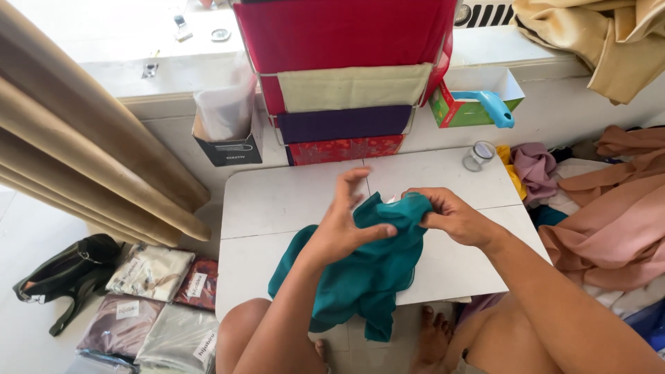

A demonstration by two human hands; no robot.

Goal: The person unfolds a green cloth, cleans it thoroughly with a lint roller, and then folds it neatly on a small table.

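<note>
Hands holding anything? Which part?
Both hold the teal cloth at its bunched upper edge: right hand pinches the top fold, left hand has thumb on it, fingers spread.

The teal cloth (367,266) looks soft and matt; the white surface (277,201) smooth; the near-left packets (149,305) glossy plastic.
</note>
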